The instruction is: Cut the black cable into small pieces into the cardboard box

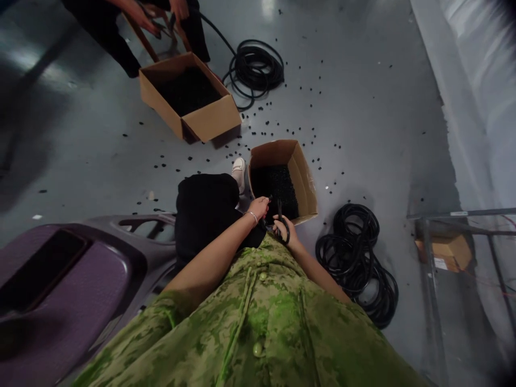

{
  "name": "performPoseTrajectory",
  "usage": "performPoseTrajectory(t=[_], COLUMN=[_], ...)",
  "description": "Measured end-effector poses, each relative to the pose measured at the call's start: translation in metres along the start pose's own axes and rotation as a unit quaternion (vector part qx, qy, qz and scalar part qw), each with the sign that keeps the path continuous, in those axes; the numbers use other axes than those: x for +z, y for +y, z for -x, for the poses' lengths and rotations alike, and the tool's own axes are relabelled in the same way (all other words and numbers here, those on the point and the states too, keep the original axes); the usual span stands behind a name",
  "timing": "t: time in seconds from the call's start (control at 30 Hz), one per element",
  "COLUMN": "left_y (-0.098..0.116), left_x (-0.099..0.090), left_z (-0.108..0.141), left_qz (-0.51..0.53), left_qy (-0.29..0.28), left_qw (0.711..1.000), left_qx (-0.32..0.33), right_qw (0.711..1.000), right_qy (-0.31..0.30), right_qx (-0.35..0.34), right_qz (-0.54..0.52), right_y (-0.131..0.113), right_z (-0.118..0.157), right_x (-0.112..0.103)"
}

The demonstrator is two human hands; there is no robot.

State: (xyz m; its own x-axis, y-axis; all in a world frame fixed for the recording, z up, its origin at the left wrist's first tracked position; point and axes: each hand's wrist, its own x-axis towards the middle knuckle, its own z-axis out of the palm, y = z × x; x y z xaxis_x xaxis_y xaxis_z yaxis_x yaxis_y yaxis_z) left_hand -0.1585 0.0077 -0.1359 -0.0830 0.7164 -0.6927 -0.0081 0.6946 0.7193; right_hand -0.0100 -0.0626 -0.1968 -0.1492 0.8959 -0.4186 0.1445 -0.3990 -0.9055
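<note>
My left hand, with a bracelet at the wrist, is closed on a dark tube whose short end sticks out past the fingertips. Close by on the right, my right hand grips a pair of scissors by the black handles, blades pointing away from me. Both hands are over the near edge of an open cardboard box. Inside it lies a heap of small black pieces. Where the rest of the tube runs is hidden by my hands and clothes.
Coiled black tubing lies on the floor to my right. Ahead are another coil, a larger cardboard box of black bits and a co-worker's hands. Black pieces litter the floor. At left, a phone rests on a purple stool.
</note>
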Motion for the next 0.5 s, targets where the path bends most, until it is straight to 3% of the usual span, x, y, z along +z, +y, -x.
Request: performPoseTrajectory(t=[0.27,0.5], left_y=[0.005,0.005], left_x=[-0.002,-0.003], left_z=[0.008,0.009], left_qz=[-0.022,-0.014], left_qy=[-0.050,-0.061], left_qw=[0.998,0.998], left_qx=[0.012,0.004], right_qw=[0.999,0.998], right_qy=[-0.020,-0.016], right_qx=[-0.023,-0.019], right_qz=[0.037,0.064], right_y=[-0.017,-0.012], right_z=[0.007,-0.003], right_x=[0.001,0.005])
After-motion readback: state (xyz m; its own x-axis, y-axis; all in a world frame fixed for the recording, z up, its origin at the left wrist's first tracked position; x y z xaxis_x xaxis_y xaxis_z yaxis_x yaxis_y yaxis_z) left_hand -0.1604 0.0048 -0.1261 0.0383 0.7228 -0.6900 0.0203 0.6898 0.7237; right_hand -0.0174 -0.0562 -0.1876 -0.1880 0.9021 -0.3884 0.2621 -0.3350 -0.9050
